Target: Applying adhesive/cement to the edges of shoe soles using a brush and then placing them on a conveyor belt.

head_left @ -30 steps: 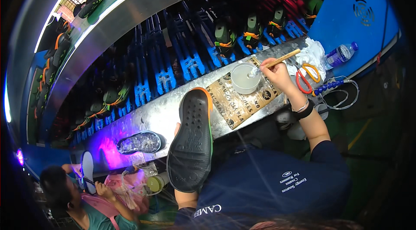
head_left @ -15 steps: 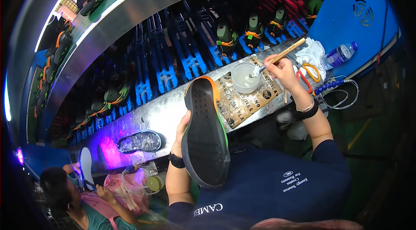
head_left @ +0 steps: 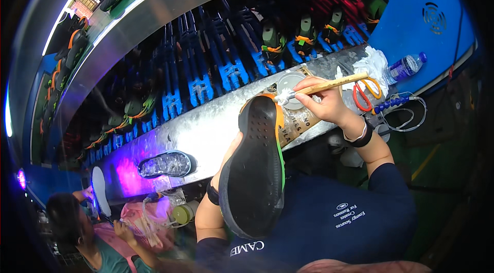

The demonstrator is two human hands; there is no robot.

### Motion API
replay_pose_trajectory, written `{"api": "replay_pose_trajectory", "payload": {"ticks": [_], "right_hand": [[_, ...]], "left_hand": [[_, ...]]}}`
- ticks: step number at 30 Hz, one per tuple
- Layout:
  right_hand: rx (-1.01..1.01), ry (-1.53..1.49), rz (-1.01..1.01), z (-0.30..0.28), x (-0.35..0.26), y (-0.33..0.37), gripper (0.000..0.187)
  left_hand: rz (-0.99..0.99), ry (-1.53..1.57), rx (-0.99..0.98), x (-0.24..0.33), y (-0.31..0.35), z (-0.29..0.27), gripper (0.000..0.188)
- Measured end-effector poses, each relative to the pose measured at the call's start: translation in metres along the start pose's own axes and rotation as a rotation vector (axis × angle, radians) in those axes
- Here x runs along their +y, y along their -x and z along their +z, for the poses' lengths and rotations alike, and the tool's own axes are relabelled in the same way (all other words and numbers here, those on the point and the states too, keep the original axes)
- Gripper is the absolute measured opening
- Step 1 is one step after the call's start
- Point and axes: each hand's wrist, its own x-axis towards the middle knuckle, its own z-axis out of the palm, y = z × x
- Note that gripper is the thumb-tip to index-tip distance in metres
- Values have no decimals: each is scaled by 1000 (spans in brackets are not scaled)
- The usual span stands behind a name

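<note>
My left hand [head_left: 230,155] grips a shoe [head_left: 253,178] from its left side, mostly hidden behind it. The shoe's black bottom faces me, with an orange and green upper edge on the right. My right hand [head_left: 328,104] pinches a wooden-handled brush [head_left: 337,83]. Its whitish, wet bristles are at the orange upper end of the shoe; I cannot tell whether they touch. Just behind the bristles stands a translucent bowl [head_left: 291,80] of cloudy liquid on printed brown cardboard [head_left: 297,128]. On the bench to the left lies a shoe sole [head_left: 165,165], its inside up and glossy.
Along the far side of the metal bench [head_left: 206,134], blue racks [head_left: 234,75] carry several shoes. White cloth [head_left: 373,64], orange-handled scissors [head_left: 363,95], a plastic bottle [head_left: 406,67] and a blue hose [head_left: 393,103] lie right. At lower left a co-worker [head_left: 69,221] holds a pale sole [head_left: 100,190].
The brush has moved from the bowl, left and down to the shoe's orange end, and its handle now lies flatter. My left hand has shifted the shoe slightly right and down.
</note>
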Motion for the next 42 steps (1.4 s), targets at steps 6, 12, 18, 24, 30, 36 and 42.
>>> {"api": "replay_pose_trajectory", "payload": {"ticks": [6,12,18,24,30,36,42], "right_hand": [[26,79,-160,6,-2,-8,13],[2,68,-222,13,-9,-16,14],[63,120,-325,8,-1,-16,13],[72,204,-263,8,-3,-8,10],[10,205,-152,11,-6,6,9],[-47,149,-85,15,-21,14,8],[41,-64,-69,19,-14,15,7]], "left_hand": [[-81,189,-129,4,-1,-6,38],[-30,109,-167,6,0,-5,39],[-6,61,-176,10,0,-3,40],[23,32,-195,10,-2,-5,40],[49,-4,-193,16,-1,-5,41],[88,-33,-223,12,-6,-16,43],[134,-40,-106,12,3,1,42]]}}
